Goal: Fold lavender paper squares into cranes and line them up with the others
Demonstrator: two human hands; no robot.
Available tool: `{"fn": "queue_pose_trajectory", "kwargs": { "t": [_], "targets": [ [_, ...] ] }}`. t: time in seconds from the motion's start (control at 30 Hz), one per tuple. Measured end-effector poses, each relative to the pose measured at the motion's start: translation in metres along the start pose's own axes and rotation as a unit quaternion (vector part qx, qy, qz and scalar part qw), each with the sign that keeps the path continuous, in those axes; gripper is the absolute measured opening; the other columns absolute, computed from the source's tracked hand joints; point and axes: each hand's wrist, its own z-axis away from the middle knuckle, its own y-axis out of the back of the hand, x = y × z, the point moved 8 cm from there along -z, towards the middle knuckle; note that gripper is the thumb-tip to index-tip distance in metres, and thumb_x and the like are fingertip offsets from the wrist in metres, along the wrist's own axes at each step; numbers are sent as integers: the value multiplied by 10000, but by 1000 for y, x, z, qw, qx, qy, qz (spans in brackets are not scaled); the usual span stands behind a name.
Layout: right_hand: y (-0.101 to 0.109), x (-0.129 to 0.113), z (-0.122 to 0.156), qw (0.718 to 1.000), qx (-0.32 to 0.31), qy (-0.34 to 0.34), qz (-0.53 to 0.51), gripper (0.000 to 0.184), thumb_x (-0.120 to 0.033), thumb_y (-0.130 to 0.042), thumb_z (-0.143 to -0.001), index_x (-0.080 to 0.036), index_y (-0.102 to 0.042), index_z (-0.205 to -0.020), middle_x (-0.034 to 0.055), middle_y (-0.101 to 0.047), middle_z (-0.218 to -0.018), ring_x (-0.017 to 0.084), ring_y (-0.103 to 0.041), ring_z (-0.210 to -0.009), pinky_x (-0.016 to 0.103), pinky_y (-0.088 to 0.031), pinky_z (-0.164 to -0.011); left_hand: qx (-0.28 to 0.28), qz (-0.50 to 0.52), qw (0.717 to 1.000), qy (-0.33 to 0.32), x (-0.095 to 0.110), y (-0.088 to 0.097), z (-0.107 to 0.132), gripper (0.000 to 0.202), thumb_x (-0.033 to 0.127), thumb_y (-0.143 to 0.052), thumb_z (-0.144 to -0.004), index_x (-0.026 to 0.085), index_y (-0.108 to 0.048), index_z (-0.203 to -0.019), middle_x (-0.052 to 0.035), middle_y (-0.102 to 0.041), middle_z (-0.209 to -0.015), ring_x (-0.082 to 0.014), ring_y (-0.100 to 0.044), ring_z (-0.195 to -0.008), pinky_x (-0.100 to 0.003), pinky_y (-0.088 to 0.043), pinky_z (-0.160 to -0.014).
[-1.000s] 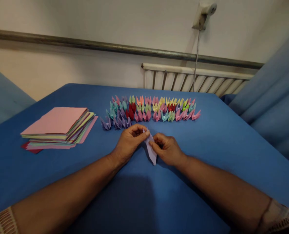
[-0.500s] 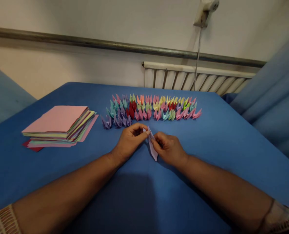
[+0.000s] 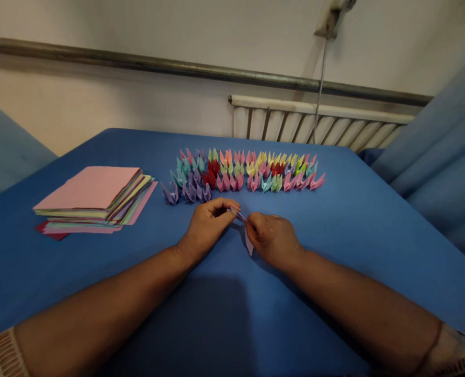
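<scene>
My left hand (image 3: 207, 226) and my right hand (image 3: 273, 239) meet at the middle of the blue table (image 3: 353, 230). Both pinch a small folded piece of lilac paper (image 3: 248, 244). Its upper tip sits between the fingertips of the two hands and its lower point hangs down toward the cloth. Just beyond my hands stand rows of several small folded paper figures (image 3: 244, 172) in purple, red, pink, yellow, green and teal.
A stack of coloured square paper sheets (image 3: 93, 198), pink on top, lies at the left of the table. A radiator (image 3: 314, 123) and a metal rail (image 3: 157, 65) run along the wall behind. Blue fabric (image 3: 440, 152) hangs at the right.
My right hand has closed further over the lilac paper, so less of it shows. The paper's upper tip has been pressed narrower between the fingertips. The camera tipped slightly.
</scene>
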Motion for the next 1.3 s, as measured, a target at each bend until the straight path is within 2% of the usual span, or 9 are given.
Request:
{"fn": "queue_pose_trajectory", "kwargs": {
  "t": [0.1, 0.33, 0.47, 0.57, 0.67, 0.8, 0.9, 1.07, 1.3],
  "targets": [
    [1, -1, 0, 1000, -4, -4, 23, 198, -227, -448, -930, -195, -593, -799, 40, -676, -680, 156, -539, -548, 305, -274, -574, 5, 4, 1000, 9, -1, 0, 0, 42, 201, -686, -662, 200, -724, -677, -38, -708, -846, -209, -640, -934, -353, -481, -928],
    [3, -8, 0, 999, -7, 23, 38, 245, -194, -412, -943, -190, -611, -800, 60, -667, -675, 173, -552, -568, 318, -305, -606, 24, 12, 999, 33, -3, 3, 2, 86, 234, -669, -697, 194, -745, -688, -44, -720, -821, -202, -643, -839, -336, -500, -841],
    [2, -3, 0, 1000, -19, 0, -13, 210, -215, -434, -934, -195, -600, -806, 53, -665, -693, 165, -545, -574, 305, -315, -601, 20, 19, 999, 41, -10, 4, 2, 111, 251, -660, -711, 194, -755, -708, -54, -725, -831, -204, -638, -839, -319, -494, -807],
    [-5, 4, 0, 992, -29, -32, -118, 176, -259, -462, -927, -203, -587, -817, 26, -642, -682, 149, -534, -579, 281, -321, -577, 7, 40, 998, 56, -17, 3, -1, 133, 278, -664, -733, 188, -762, -737, -56, -726, -863, -180, -631, -808, -287, -485, -749],
    [-19, 14, 0, 951, -27, -85, -295, 139, -300, -506, -902, -216, -579, -820, -19, -584, -628, 124, -503, -543, 252, -328, -534, -11, 85, 994, 71, -19, 1, -3, 140, 305, -699, -734, 185, -763, -768, -48, -719, -851, -154, -618, -764, -269, -474, -726],
    [-39, 20, 0, 831, -34, -158, -532, 179, -379, -578, -844, -213, -563, -779, -51, -526, -589, 97, -446, -484, 230, -318, -472, -49, 139, 984, 95, -18, -6, -2, 191, 328, -691, -759, 173, -762, -845, -44, -696, -797, -149, -604, -742, -273, -473, -725],
    [-42, 20, -2, 775, -34, -178, -606, 238, -424, -638, -789, -203, -564, -744, -58, -515, -569, 85, -427, -472, 222, -314, -459, -62, 142, 984, 88, -16, -9, -1, 170, 297, -716, -737, 173, -750, -847, -48, -705, -866, -158, -615, -790, -285, -477, -770],
    [-38, 16, -4, 741, -44, -171, -648, 283, -444, -697, -732, -195, -564, -708, -49, -551, -590, 81, -451, -491, 218, -353, -477, -59, 131, 987, 77, -17, -8, -1, 122, 273, -742, -719, 180, -725, -796, -31, -705, -866, -148, -619, -790, -283, -475, -779],
    [-41, 16, -4, 727, -77, -170, -660, 335, -483, -744, -702, -193, -577, -718, -48, -571, -603, 85, -484, -516, 218, -392, -504, -52, 147, 984, 90, -17, -9, 2, 163, 273, -787, -689, 168, -690, -767, -20, -698, -826, -130, -614, -737, -260, -471, -721]
  ]
}}
